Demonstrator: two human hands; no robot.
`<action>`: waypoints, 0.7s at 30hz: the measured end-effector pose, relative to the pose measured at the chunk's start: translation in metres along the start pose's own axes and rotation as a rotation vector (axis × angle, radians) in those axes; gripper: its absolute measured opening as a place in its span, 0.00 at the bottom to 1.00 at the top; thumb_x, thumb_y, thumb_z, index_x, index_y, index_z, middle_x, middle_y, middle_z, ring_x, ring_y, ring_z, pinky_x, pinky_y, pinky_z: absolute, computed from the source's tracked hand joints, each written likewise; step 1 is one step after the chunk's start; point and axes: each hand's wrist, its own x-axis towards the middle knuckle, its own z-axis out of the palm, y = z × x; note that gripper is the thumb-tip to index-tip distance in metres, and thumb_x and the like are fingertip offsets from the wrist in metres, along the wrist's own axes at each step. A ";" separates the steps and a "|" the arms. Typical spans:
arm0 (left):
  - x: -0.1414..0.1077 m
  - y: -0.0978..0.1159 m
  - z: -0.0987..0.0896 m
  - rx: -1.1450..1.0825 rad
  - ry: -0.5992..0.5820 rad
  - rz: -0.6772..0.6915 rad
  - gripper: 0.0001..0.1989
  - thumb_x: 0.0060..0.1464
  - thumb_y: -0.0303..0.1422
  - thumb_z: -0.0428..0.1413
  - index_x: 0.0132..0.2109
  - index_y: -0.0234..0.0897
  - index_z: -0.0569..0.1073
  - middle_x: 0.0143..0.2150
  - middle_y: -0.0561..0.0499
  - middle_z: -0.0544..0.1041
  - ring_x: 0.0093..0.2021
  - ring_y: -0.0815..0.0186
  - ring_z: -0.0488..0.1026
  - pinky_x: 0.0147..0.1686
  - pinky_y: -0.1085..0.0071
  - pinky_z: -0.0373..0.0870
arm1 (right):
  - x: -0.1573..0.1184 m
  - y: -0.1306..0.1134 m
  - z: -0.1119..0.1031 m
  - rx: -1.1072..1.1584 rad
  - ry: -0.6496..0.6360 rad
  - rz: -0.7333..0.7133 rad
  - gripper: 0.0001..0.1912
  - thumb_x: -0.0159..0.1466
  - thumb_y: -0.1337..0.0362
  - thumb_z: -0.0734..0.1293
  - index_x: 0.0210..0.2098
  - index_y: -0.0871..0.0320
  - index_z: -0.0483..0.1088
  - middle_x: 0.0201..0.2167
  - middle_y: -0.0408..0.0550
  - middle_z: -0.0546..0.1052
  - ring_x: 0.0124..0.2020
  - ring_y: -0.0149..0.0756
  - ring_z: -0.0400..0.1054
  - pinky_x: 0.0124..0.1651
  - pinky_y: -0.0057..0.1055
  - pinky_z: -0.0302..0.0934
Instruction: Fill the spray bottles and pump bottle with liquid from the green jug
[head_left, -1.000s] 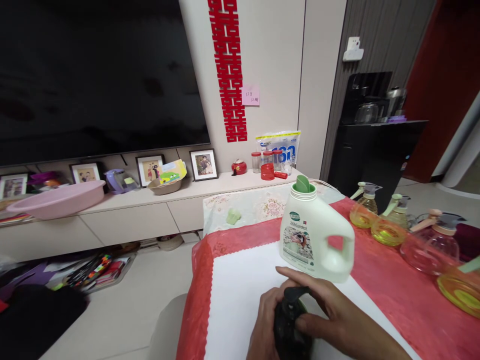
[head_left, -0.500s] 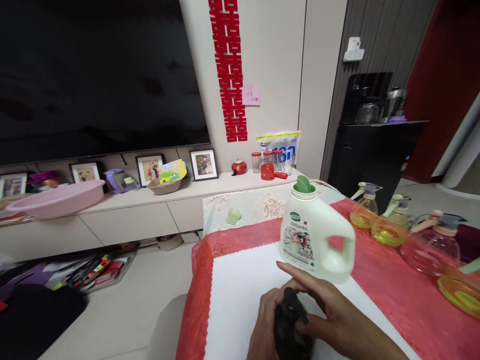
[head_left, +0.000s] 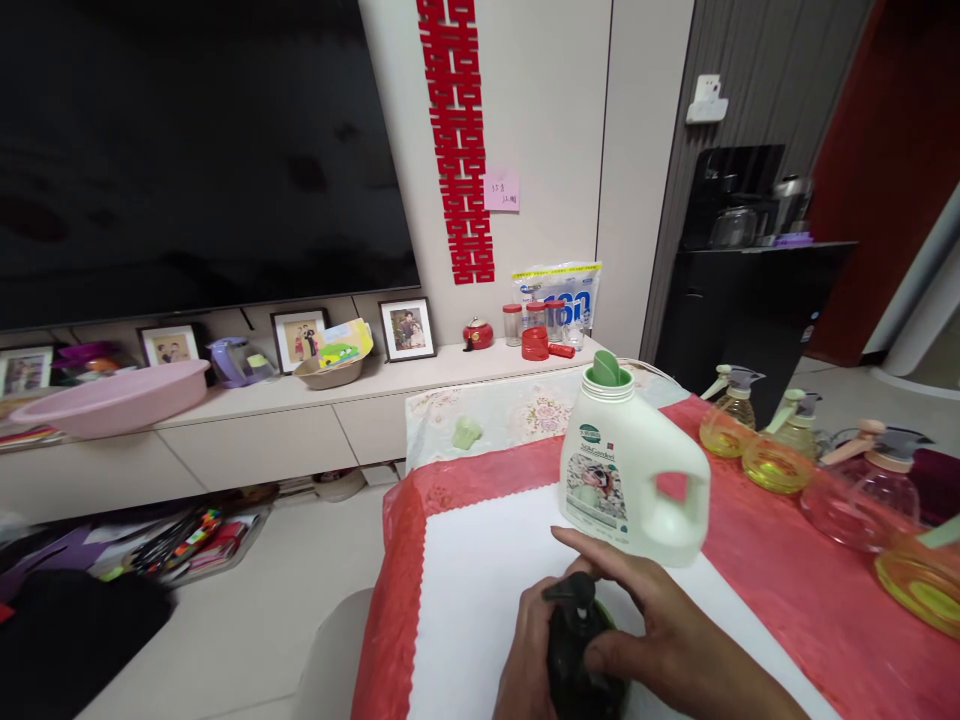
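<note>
Swung leftward since the earlier frame, the black pump nozzle (head_left: 574,592) tops a dark bottle (head_left: 571,655) near the front edge of the bench (head_left: 791,580). The left hand (head_left: 523,645) wraps its fingers round it, the right hand (head_left: 664,625) gripping its shoulder. Seating looks done, tightness unclear. Beyond stands an uncapped handled jug (head_left: 639,480); pump bottles (head_left: 780,465) line the right edge.

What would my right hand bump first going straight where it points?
Probably the dark pump bottle, which your right hand seems to touch. For its outstretched finger, the way over the white mat looks free; depth is unclear.
</note>
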 end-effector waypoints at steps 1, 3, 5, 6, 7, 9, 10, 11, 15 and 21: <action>-0.001 -0.003 0.000 -0.021 0.001 -0.004 0.31 0.57 0.51 0.57 0.62 0.39 0.68 0.56 0.39 0.73 0.55 0.49 0.71 0.52 0.55 0.71 | 0.002 0.000 0.002 -0.008 0.023 0.012 0.45 0.52 0.67 0.70 0.69 0.51 0.59 0.54 0.46 0.69 0.55 0.38 0.63 0.62 0.33 0.58; -0.002 -0.009 0.000 -0.059 -0.008 -0.008 0.34 0.54 0.52 0.59 0.62 0.39 0.67 0.57 0.39 0.72 0.57 0.48 0.71 0.53 0.55 0.71 | 0.003 0.001 0.005 -0.027 0.044 0.029 0.49 0.49 0.67 0.74 0.69 0.52 0.59 0.56 0.48 0.67 0.58 0.41 0.61 0.62 0.34 0.59; -0.002 -0.012 0.000 -0.083 -0.017 -0.026 0.34 0.53 0.52 0.59 0.63 0.41 0.66 0.59 0.40 0.71 0.59 0.48 0.69 0.54 0.55 0.70 | 0.003 0.002 0.003 -0.036 0.012 0.024 0.52 0.49 0.63 0.76 0.70 0.52 0.57 0.61 0.49 0.63 0.63 0.45 0.56 0.66 0.37 0.55; -0.002 -0.012 0.000 -0.091 -0.021 -0.035 0.34 0.54 0.51 0.59 0.63 0.42 0.66 0.60 0.40 0.70 0.59 0.48 0.69 0.54 0.56 0.70 | 0.001 0.003 0.002 -0.036 -0.015 0.016 0.52 0.51 0.61 0.76 0.71 0.51 0.55 0.63 0.49 0.61 0.65 0.45 0.54 0.68 0.38 0.53; -0.002 -0.011 0.000 -0.097 -0.026 -0.035 0.34 0.53 0.50 0.60 0.63 0.42 0.66 0.60 0.40 0.70 0.59 0.48 0.69 0.54 0.56 0.70 | 0.000 0.005 -0.001 -0.034 -0.043 0.008 0.50 0.53 0.59 0.75 0.72 0.50 0.54 0.64 0.48 0.60 0.66 0.45 0.52 0.69 0.39 0.50; -0.001 -0.009 -0.001 -0.092 -0.035 -0.017 0.33 0.54 0.49 0.60 0.63 0.42 0.66 0.60 0.40 0.70 0.58 0.48 0.70 0.54 0.55 0.70 | -0.003 0.007 -0.005 -0.037 -0.075 0.005 0.45 0.59 0.56 0.71 0.72 0.49 0.52 0.67 0.47 0.57 0.68 0.44 0.49 0.72 0.42 0.44; -0.001 -0.008 -0.001 -0.081 -0.035 -0.010 0.31 0.54 0.48 0.60 0.62 0.42 0.67 0.59 0.40 0.70 0.57 0.49 0.70 0.54 0.55 0.70 | -0.003 0.009 -0.006 -0.040 -0.075 0.004 0.42 0.61 0.54 0.69 0.72 0.49 0.53 0.67 0.47 0.56 0.69 0.45 0.48 0.73 0.44 0.43; -0.001 -0.007 -0.001 -0.065 -0.035 -0.008 0.30 0.54 0.47 0.60 0.61 0.42 0.68 0.57 0.41 0.71 0.56 0.49 0.71 0.53 0.55 0.70 | -0.002 0.009 -0.006 -0.043 -0.065 0.007 0.41 0.61 0.54 0.69 0.71 0.49 0.54 0.68 0.46 0.55 0.69 0.45 0.48 0.73 0.45 0.42; -0.001 -0.010 -0.003 -0.030 -0.036 -0.015 0.30 0.53 0.48 0.60 0.61 0.43 0.69 0.54 0.41 0.73 0.55 0.48 0.71 0.49 0.57 0.72 | 0.003 0.009 -0.001 -0.022 0.008 0.027 0.42 0.54 0.59 0.73 0.67 0.51 0.63 0.62 0.47 0.64 0.64 0.45 0.55 0.69 0.41 0.50; -0.002 -0.011 -0.002 -0.052 -0.015 0.042 0.36 0.53 0.52 0.61 0.64 0.42 0.66 0.54 0.40 0.73 0.57 0.47 0.70 0.52 0.54 0.71 | 0.003 0.005 -0.001 -0.012 -0.040 0.021 0.45 0.52 0.65 0.72 0.68 0.50 0.60 0.60 0.44 0.65 0.63 0.40 0.56 0.69 0.36 0.49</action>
